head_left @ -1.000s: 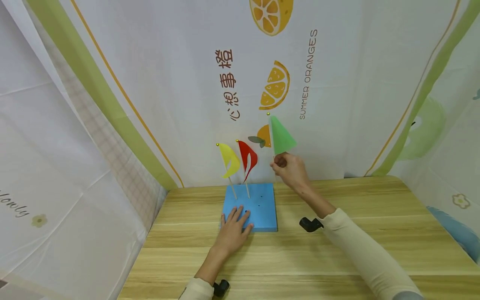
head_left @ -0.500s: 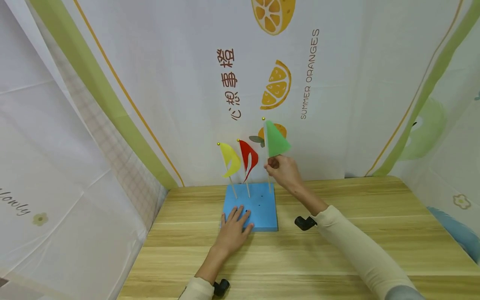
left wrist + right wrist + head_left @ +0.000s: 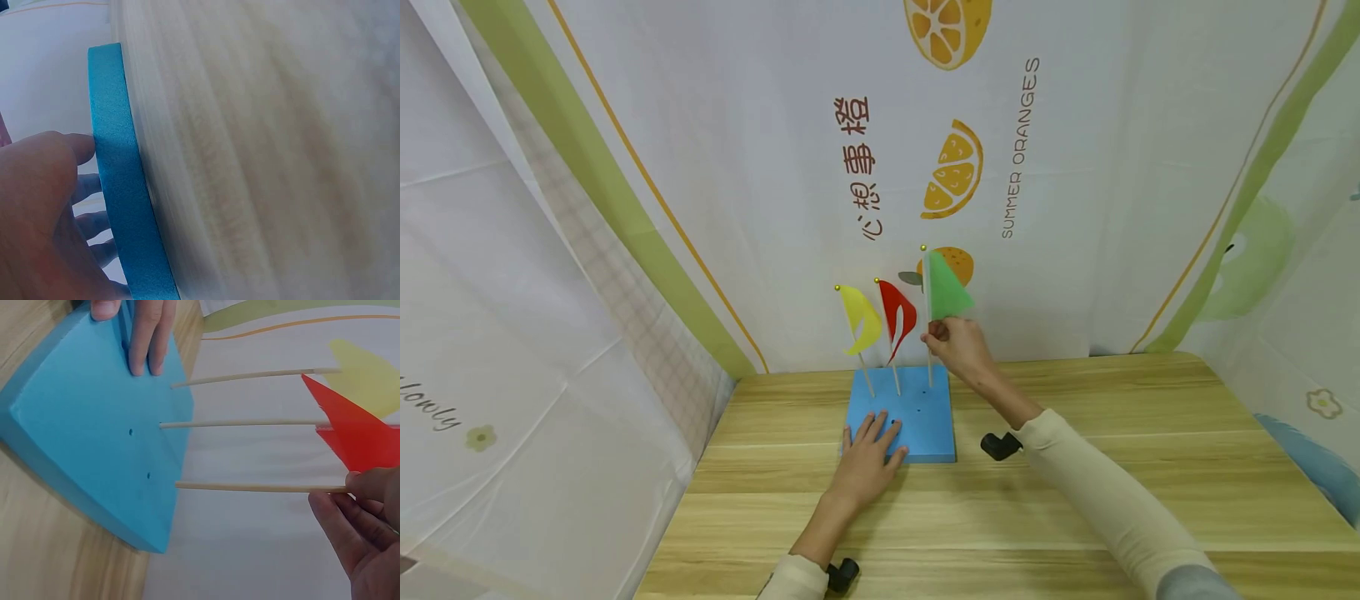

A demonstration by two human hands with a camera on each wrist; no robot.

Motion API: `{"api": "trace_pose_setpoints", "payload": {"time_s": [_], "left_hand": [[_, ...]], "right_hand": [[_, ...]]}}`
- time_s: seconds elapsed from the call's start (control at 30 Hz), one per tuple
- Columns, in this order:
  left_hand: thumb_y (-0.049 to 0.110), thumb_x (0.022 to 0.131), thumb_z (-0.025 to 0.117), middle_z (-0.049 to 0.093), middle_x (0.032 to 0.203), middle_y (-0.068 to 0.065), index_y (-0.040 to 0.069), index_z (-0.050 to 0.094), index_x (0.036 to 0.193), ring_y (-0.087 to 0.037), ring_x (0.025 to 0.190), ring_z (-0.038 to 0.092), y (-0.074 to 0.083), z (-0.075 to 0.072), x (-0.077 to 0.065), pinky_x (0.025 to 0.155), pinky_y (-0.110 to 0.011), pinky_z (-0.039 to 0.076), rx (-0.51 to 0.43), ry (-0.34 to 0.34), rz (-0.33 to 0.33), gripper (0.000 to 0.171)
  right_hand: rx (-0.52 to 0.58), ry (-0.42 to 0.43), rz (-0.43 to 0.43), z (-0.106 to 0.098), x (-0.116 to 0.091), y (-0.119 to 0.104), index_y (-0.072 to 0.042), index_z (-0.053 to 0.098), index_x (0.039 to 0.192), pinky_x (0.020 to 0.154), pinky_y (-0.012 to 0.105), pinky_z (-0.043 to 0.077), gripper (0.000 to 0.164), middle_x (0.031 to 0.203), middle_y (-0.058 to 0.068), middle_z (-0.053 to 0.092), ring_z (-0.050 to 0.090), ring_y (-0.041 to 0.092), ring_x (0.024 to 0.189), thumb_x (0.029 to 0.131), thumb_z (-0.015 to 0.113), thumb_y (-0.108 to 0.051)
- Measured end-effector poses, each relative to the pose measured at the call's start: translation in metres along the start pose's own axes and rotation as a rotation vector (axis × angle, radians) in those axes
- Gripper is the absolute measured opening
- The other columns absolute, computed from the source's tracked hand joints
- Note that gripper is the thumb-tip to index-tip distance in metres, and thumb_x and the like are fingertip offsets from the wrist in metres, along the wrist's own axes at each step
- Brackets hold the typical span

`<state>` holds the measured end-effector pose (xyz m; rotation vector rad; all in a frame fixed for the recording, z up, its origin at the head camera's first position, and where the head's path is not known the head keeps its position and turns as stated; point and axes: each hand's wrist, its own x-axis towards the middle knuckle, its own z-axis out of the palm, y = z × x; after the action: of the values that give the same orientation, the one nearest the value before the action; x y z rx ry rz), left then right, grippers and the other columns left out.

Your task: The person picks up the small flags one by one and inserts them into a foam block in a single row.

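Observation:
A blue foam block [image 3: 928, 432] with small holes lies on the table. My left hand [image 3: 863, 467] rests spread on its near left part. A yellow flag [image 3: 870, 313] and a red flag [image 3: 892, 297] stand in the block on thin sticks, leaning slightly left. My right hand [image 3: 961, 347] pinches the stick of a green triangular flag [image 3: 946, 287] just below the cloth, the flag upright above the block's far right part. In the right wrist view, the green flag's wooden stick [image 3: 250, 487] ends close to a hole; I cannot tell whether it touches the foam.
The wood-grain table [image 3: 1112, 500] reaches to a white printed curtain [image 3: 760, 167] right behind the block. A black wrist-camera piece [image 3: 1000, 447] hangs below the right sleeve, another black piece [image 3: 842, 575] beside the left sleeve.
My right hand has carried the green flag left and down, from right of the block to over its far right part. The left hand stays where it was.

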<state>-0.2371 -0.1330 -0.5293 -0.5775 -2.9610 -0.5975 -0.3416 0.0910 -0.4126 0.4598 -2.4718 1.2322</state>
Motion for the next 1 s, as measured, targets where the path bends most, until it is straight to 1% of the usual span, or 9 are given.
{"api": "trace_pose_setpoints", "payload": {"time_s": [0.4,0.67,0.83,1.0], "left_hand": [[0.043,0.112,0.055,0.036,0.172,-0.016,0.014,0.051,0.16,-0.043,0.162,0.029,0.002,-0.001,-0.001,0.125,-0.078,0.018,0.007,-0.004,-0.002,0.057],[0.043,0.112,0.054,0.036,0.172,-0.016,0.014,0.052,0.16,-0.043,0.162,0.029,0.002,-0.001,-0.001,0.125,-0.077,0.019,0.011,-0.004,0.001,0.056],[0.044,0.112,0.054,0.036,0.173,-0.016,0.014,0.052,0.16,-0.043,0.162,0.029,0.001,0.0,0.0,0.126,-0.077,0.018,0.013,-0.007,-0.005,0.057],[0.043,0.112,0.054,0.036,0.173,-0.016,0.014,0.051,0.16,-0.043,0.162,0.029,0.0,0.0,0.0,0.126,-0.077,0.018,0.01,-0.004,-0.009,0.057]], "right_hand": [[-0.017,-0.006,0.008,0.016,-0.001,0.009,-0.002,0.07,0.096,0.072,0.035,0.065,0.015,0.09,0.012,0.075,0.075,0.023,0.078,0.099,0.078,-0.014],[-0.016,0.013,0.016,0.024,-0.002,0.016,-0.003,0.07,0.097,0.073,0.035,0.065,0.016,0.09,0.012,0.074,0.073,0.023,0.078,0.098,0.08,-0.015],[-0.016,0.009,0.023,0.027,-0.002,0.019,-0.003,0.071,0.098,0.076,0.037,0.065,0.015,0.092,0.012,0.074,0.072,0.025,0.081,0.098,0.079,-0.015],[-0.013,0.002,0.011,0.03,-0.002,0.02,-0.001,0.071,0.099,0.078,0.04,0.065,0.015,0.093,0.014,0.074,0.073,0.027,0.084,0.098,0.079,-0.015]]}}
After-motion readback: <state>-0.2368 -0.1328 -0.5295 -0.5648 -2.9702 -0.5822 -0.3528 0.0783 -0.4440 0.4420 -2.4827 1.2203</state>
